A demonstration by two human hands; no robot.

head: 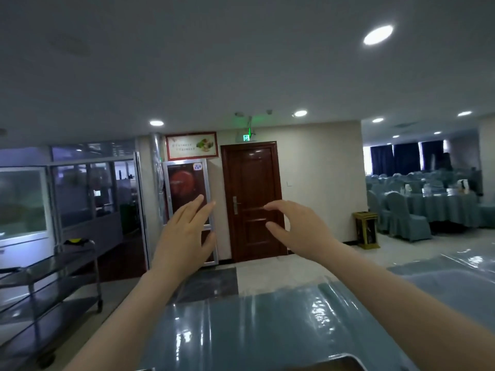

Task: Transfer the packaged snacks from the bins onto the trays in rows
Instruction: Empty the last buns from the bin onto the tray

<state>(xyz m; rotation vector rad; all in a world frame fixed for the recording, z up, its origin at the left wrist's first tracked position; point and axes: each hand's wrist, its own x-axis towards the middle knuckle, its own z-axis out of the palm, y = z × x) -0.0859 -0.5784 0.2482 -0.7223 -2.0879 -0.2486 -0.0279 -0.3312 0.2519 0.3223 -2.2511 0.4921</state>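
Both my arms reach forward at chest height, out over the far edge of a table [241,330] with a glossy blue-grey cover. My left hand [184,236] is flat, fingers spread, holding nothing. My right hand [297,231] is curled with thumb and fingers apart, also holding nothing. At the very bottom of the view the rounded rim of a metal tray [345,358] just shows. No packaged snacks or bins are in view; the camera looks up toward the room.
A steel shelf trolley [53,277] stands at the left. Ahead are a dark wooden door [251,199] and a glass-fronted cabinet [187,188]. A gold-coloured bin [367,228] stands by the wall. Covered chairs and tables [434,204] fill the right. Another covered table [455,285] lies at the right.
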